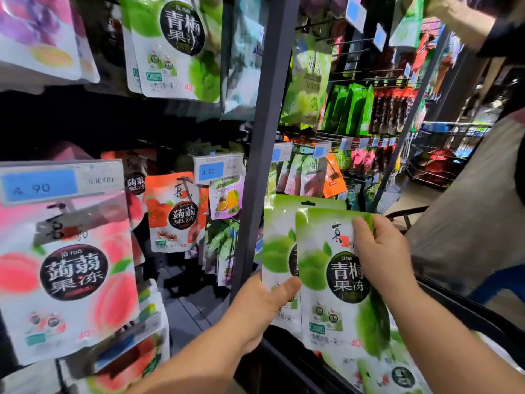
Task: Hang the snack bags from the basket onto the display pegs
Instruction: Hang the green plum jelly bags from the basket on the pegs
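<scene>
Closest to me are my 2 hands, each clamped on its own green snack bag. My left hand (264, 300) grips the lower edge of the rear green bag (278, 251), thumb pressed across its front and fingers hidden behind it. My right hand (380, 251) pinches the upper right corner of the front green bag (332, 294), fingers curled over its top edge. These 2 bags overlap, with the front bag covering the right part of the rear bag. Both are upright, above the basket (468, 317) and just right of the dark upright post (264, 123).

More green bags (397, 373) lie in the basket below my right wrist; how many I cannot tell.

Up right of the post, several bare display pegs (349, 41) stick out among rows of hanging packets. Left of the post, 1 matching green bag (176, 44) hangs at the top, 1 pink peach bag (71, 265) hangs near my left arm, and 1 red bag (173, 211) hangs between them. I can read 2 blue price tags, both 4.90: the near tag (39, 186) and the far tag (211, 170).

At the right edge stands 1 other person (468, 209), with 1 raised arm (460, 21) reaching toward the top packets.
</scene>
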### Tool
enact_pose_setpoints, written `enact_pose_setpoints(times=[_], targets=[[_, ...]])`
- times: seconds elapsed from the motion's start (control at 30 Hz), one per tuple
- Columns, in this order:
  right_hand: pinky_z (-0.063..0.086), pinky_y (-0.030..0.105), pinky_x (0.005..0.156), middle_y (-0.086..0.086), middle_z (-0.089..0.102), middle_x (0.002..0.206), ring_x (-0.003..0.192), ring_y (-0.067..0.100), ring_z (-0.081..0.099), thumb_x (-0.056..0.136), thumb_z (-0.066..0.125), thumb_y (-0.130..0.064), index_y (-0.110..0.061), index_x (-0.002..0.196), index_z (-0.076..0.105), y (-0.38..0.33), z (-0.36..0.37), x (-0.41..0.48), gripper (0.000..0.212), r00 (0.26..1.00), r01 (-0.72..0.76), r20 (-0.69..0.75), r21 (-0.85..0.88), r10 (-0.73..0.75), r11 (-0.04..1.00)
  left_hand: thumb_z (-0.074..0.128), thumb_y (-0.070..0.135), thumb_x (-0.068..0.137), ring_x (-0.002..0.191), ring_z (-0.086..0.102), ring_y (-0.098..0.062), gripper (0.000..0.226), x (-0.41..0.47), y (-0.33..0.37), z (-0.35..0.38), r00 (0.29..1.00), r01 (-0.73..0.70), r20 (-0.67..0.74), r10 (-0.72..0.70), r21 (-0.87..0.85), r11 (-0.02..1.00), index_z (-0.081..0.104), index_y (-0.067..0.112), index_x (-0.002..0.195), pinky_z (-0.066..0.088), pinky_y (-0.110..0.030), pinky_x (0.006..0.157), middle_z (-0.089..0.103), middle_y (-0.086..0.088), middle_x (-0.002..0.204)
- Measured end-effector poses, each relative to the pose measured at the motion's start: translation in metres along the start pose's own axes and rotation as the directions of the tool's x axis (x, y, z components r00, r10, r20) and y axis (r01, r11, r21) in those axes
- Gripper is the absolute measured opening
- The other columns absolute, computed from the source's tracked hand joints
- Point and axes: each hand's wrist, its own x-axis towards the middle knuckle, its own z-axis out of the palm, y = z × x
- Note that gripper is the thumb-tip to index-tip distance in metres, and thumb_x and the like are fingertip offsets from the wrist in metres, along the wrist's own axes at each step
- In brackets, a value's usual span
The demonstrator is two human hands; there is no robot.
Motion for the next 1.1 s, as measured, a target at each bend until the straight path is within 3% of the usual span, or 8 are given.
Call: enact_pose_setpoints(times=[0.13,0.27,0.4,0.57,0.73,0.87,1.0,1.1], targets=[[0.023,0.022,0.048,0.005,0.044,0.064,0.06,0.015,0.038,0.101,0.051,-0.022,-0.013,0.064,0.038,-0.019,0.012,0.008,0.04,0.999,-0.036,0.002,-0.103,0.036,0.994,0.077,0.063,0.063,0.12,0.061,-0.013,0.078,-0.005,0.009,0.001,1.0,-0.013,0.025,0.013,-0.006,1.0,0.061,0.02,0.127,0.043,-0.037,0.106,0.069,0.006,0.123],[0.02,0.03,0.05,0.003,0.04,0.062,0.057,0.014,0.034,0.102,0.049,-0.023,-0.015,0.064,0.034,-0.035,0.021,0.012,0.042,0.999,-0.049,0.017,-0.114,0.052,0.992,0.086,0.027,0.06,0.107,0.068,-0.026,0.058,-0.006,0.015,0.0,0.998,0.043,0.047,-0.036,-0.147,0.988,0.067,0.015,0.114,0.051,-0.045,0.099,0.073,-0.008,0.113],[0.018,0.041,0.06,0.001,0.049,0.069,0.063,0.015,0.041,0.102,0.049,-0.027,-0.011,0.082,0.049,-0.052,0.023,0.013,0.026,0.999,-0.031,0.037,-0.072,0.034,0.997,0.088,0.034,0.046,0.105,0.069,-0.027,0.066,-0.007,0.02,-0.004,0.998,0.047,-0.024,-0.052,-0.167,0.985,0.072,0.013,0.106,0.047,-0.05,0.103,0.074,-0.009,0.108],[0.029,0.012,0.048,0.0,0.051,0.071,0.063,0.01,0.042,0.103,0.046,-0.034,-0.011,0.087,0.05,-0.067,0.021,0.018,0.029,1.0,0.03,-0.006,0.018,-0.03,0.999,0.087,0.032,0.051,0.106,0.069,-0.024,0.066,-0.012,0.031,-0.007,0.997,-0.005,-0.079,-0.008,-0.161,0.987,0.07,0.011,0.111,0.046,-0.049,0.104,0.074,-0.007,0.109],[0.026,0.017,0.049,0.003,0.047,0.07,0.061,0.013,0.04,0.103,0.046,-0.032,-0.004,0.084,0.051,-0.074,0.018,0.022,0.034,0.998,0.061,0.004,0.047,-0.061,0.997,0.087,0.035,0.05,0.107,0.069,-0.023,0.07,-0.016,0.037,-0.008,0.988,-0.067,-0.151,0.044,-0.148,0.987,0.069,0.013,0.114,0.046,-0.05,0.104,0.074,-0.005,0.11],[0.043,0.029,0.071,-0.007,0.059,0.087,0.08,0.012,0.058,0.096,0.06,-0.038,-0.021,0.101,0.055,-0.08,0.011,0.015,0.018,0.992,0.013,0.122,0.185,-0.036,0.983,0.089,0.038,0.052,0.108,0.068,-0.023,0.064,-0.018,0.048,-0.013,0.968,-0.123,-0.235,0.087,-0.143,0.982,0.072,0.018,0.11,0.044,-0.051,0.106,0.074,-0.004,0.111],[0.054,0.036,0.083,-0.012,0.066,0.101,0.091,0.008,0.067,0.082,0.076,-0.042,-0.037,0.113,0.051,-0.071,0.007,-0.002,0.04,0.906,-0.11,0.423,0.259,-0.01,0.96,0.085,0.019,0.072,0.104,0.07,-0.015,0.045,-0.019,0.066,-0.02,0.936,-0.209,-0.309,0.169,-0.103,0.972,0.068,0.019,0.114,0.052,-0.033,0.094,0.075,0.002,0.109],[0.056,0.037,0.082,-0.017,0.071,0.101,0.091,0.007,0.07,0.06,0.086,-0.056,-0.057,0.104,0.052,-0.062,0.012,-0.009,0.056,0.843,-0.135,0.537,0.273,-0.034,0.953,0.081,0.016,0.076,0.099,0.071,-0.015,0.036,-0.022,0.081,-0.023,0.909,-0.237,-0.368,0.193,-0.077,0.969,0.071,0.015,0.11,0.056,-0.024,0.083,0.076,0.002,0.104]])
